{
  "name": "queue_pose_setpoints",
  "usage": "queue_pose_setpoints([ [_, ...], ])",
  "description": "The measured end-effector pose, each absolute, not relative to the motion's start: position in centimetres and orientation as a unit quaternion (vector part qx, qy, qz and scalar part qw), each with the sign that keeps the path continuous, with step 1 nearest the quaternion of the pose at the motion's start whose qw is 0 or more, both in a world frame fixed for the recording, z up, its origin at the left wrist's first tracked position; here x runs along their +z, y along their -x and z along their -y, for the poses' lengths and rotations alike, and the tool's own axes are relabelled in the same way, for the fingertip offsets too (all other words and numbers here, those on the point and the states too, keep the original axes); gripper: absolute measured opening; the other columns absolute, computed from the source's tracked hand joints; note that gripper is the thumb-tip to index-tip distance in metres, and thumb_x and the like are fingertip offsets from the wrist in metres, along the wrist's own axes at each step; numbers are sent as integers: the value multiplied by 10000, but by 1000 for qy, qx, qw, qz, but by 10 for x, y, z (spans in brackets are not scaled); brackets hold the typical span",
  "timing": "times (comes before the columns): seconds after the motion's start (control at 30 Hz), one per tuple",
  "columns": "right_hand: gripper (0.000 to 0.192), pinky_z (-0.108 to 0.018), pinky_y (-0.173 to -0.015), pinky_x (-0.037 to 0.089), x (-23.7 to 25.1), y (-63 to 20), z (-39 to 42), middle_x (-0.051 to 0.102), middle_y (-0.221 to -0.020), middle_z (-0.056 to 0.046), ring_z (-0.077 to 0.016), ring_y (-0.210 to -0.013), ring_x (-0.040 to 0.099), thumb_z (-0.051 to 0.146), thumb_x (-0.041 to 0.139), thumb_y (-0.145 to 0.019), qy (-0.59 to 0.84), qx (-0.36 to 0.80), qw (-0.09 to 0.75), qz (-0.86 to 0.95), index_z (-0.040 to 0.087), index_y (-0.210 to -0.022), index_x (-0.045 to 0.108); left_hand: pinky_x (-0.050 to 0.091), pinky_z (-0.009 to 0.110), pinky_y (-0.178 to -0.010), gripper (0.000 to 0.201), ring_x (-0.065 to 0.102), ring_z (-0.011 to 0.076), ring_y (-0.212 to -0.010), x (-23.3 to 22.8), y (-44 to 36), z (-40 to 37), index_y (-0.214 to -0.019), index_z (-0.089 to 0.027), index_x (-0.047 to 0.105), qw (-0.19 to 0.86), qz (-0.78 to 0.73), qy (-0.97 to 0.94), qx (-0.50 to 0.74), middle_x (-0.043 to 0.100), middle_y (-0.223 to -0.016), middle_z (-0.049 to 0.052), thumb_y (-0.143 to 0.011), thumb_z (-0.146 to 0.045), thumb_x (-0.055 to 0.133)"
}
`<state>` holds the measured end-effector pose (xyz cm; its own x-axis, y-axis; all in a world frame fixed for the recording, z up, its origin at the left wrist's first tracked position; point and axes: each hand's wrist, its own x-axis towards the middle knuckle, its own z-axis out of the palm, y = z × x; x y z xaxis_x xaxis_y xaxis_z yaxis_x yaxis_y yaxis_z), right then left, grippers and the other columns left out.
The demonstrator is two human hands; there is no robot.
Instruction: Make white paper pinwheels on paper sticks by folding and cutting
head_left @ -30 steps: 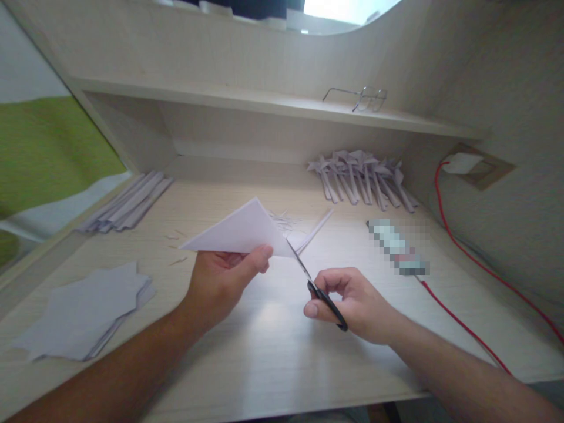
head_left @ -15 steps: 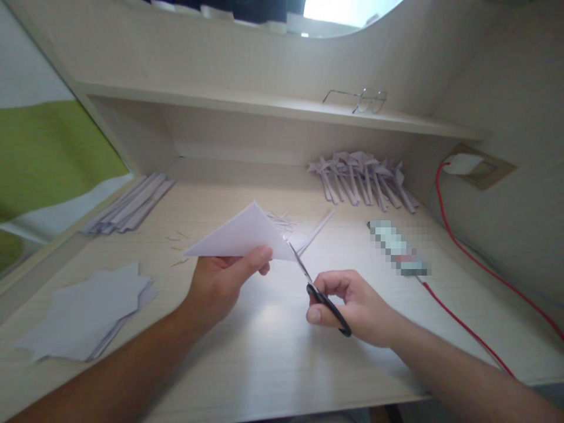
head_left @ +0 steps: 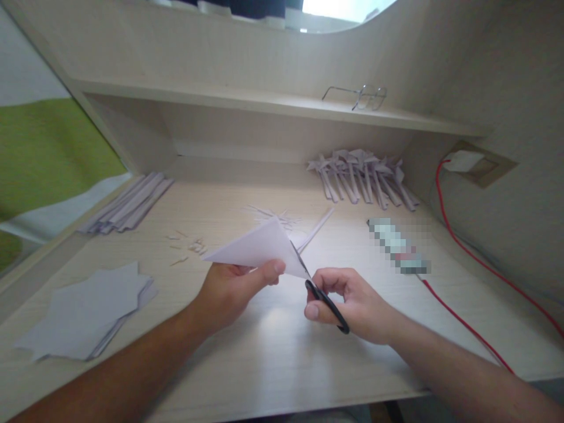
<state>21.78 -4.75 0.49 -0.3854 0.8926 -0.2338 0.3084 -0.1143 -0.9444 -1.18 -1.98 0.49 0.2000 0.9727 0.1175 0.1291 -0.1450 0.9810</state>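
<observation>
A white sheet of paper folded into a triangle (head_left: 259, 247) is pinched between the thumb and fingers of my left hand (head_left: 240, 288), above the desk. My right hand (head_left: 352, 305) grips black-handled scissors (head_left: 324, 296), with the fingers through the handles. The blades point up and away, lying along the right edge of the paper triangle near its lower right corner; part of them is hidden by the paper. Just behind lie thin paper strips (head_left: 286, 220) and one longer strip (head_left: 318, 228).
Paper sheets (head_left: 92, 308) are stacked at left, below rolled paper sticks (head_left: 132, 202). Small scraps (head_left: 194, 245) lie near the left hand. Folded paper pinwheels (head_left: 361, 173) rest at back right. A blurred phone (head_left: 396, 244) with a red cable (head_left: 467, 329) lies at right; glasses (head_left: 365, 97) sit on the shelf.
My left hand has moved the paper triangle right and slightly toward me, so its right edge lies further down the scissor blades. More scraps show behind it. My right hand stays nearly still.
</observation>
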Motion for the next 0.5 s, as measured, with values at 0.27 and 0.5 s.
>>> queue_pose_setpoints([
  [0.27,444,-283,-620,327,0,-217,46,539,-649,19,-135,-665,457,534,870,-709,493,570,271,599,172,-686,613,534,277,-685,279,664,166,-683,2,10,18,-643,-188,680,502,-427,-603,450,702,-669,8,-859,-360,719],
  [0.5,456,-270,-562,287,-4,-217,47,492,-615,43,-108,-598,394,541,871,-713,489,581,285,584,172,-682,604,520,281,-734,300,652,160,-721,-1,11,18,-653,-181,689,517,-401,-597,464,702,-696,13,-915,-326,686],
])
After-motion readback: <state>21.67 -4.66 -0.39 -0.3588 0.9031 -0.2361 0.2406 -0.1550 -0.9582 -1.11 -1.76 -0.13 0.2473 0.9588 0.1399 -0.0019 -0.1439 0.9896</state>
